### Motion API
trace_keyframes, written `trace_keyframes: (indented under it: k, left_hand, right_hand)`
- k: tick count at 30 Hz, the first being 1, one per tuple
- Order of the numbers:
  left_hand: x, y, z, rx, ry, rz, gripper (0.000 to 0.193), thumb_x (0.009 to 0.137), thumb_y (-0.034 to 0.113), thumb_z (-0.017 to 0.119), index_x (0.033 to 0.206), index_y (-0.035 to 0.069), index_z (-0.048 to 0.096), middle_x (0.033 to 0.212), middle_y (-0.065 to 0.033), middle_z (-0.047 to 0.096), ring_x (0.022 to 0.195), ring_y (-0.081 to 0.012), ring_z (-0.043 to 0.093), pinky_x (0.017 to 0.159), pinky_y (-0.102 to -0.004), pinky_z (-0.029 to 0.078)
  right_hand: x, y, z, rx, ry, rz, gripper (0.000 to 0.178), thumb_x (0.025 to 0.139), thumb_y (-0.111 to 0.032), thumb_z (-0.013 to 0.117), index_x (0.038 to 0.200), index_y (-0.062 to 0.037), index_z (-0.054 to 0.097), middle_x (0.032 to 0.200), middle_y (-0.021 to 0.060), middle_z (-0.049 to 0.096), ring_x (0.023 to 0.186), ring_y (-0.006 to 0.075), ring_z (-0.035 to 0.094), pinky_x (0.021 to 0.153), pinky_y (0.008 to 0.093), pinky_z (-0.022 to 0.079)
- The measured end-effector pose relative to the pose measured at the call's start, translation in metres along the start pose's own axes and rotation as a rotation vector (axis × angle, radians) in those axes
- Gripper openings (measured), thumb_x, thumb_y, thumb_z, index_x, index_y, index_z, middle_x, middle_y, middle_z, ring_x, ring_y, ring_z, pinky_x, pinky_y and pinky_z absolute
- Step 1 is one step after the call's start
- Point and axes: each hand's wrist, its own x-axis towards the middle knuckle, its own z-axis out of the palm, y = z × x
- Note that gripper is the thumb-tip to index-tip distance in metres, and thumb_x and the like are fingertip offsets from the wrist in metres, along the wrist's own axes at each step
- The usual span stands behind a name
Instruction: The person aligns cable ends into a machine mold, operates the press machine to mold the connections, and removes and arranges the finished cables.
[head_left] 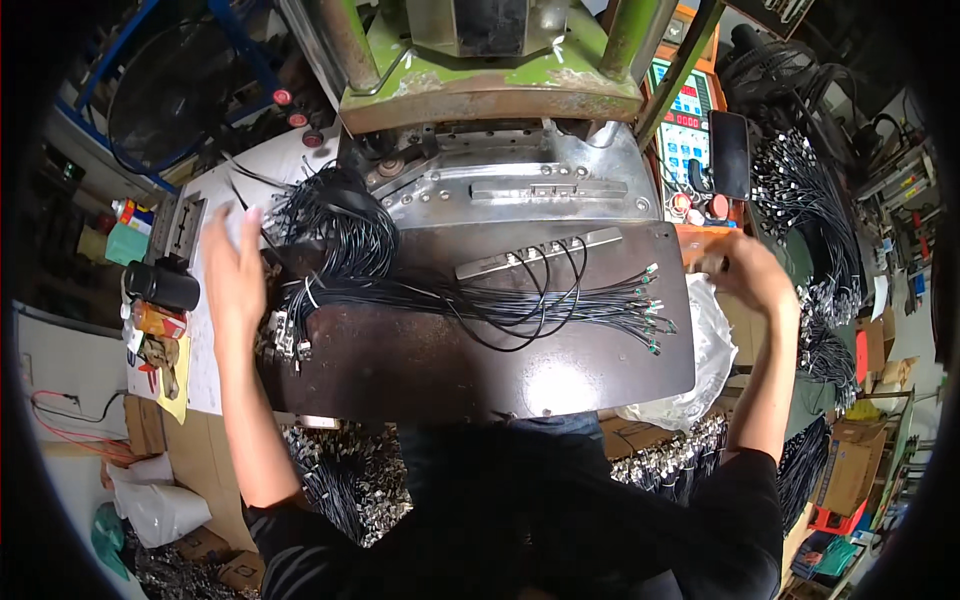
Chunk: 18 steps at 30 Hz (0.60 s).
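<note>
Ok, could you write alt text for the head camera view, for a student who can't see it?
A person's left hand and right hand are at opposite sides of a dark work plate. Across it lies a bundle of black cables, beside a metal bar with cables looping from it; a worn green machine stands beyond.

red digits [687, 122] on control panel [681, 143]

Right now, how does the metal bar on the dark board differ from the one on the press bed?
The front bar lies slanted on the dark board; the rear bar lies nearly straight across the press bed. The front bar has black cables looping off it; none show on the rear bar. Both are long, narrow and silver-grey.
</note>
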Motion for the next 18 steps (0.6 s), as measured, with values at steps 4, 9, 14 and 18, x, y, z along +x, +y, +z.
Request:
trace_keyframes:
  k: [4,9,14,18]
  left_hand:
    - [-0.018,0.001,0.032,0.231,-0.030,0.392,0.044,0.098,0.024,0.074,0.138,0.006,0.066,0.150,-0.0180,0.059,0.144,-0.0381,0.052,0.123,-0.0498,0.037]
    - [-0.032,0.006,0.078,0.446,-0.290,0.543,0.043,0.094,0.017,0.074,0.136,0.008,0.067,0.153,-0.0154,0.057,0.150,-0.0375,0.045,0.126,-0.0544,0.032]
    - [-0.024,0.011,0.093,0.169,-0.118,0.474,0.033,0.097,0.014,0.069,0.128,0.007,0.071,0.144,-0.0145,0.063,0.135,-0.0359,0.057,0.119,-0.0503,0.040]
    - [-0.027,0.079,0.102,-0.211,-0.377,0.477,0.028,0.097,0.018,0.072,0.123,0.008,0.072,0.126,-0.0121,0.068,0.115,-0.0311,0.063,0.096,-0.0389,0.053]
  right_hand:
    - [-0.020,-0.006,0.028,-0.198,0.082,-0.124,0.028,0.094,-0.011,0.073,0.119,0.0012,0.073,0.103,0.0099,0.070,0.090,0.0281,0.067,0.082,0.0368,0.055]
    - [0.014,-0.045,0.090,-0.159,-0.028,-0.542,0.030,0.097,-0.015,0.073,0.122,-0.0001,0.069,0.118,0.0103,0.063,0.104,0.0313,0.064,0.093,0.0418,0.052]
    - [0.021,-0.053,0.097,-0.279,0.002,-0.587,0.026,0.096,-0.011,0.072,0.119,0.0009,0.070,0.117,0.0110,0.066,0.101,0.0266,0.062,0.095,0.0385,0.049]
    - [0.045,-0.074,0.083,-0.069,-0.454,-0.249,0.020,0.097,-0.014,0.073,0.111,-0.0011,0.072,0.102,0.0087,0.068,0.085,0.0213,0.060,0.080,0.0342,0.049]
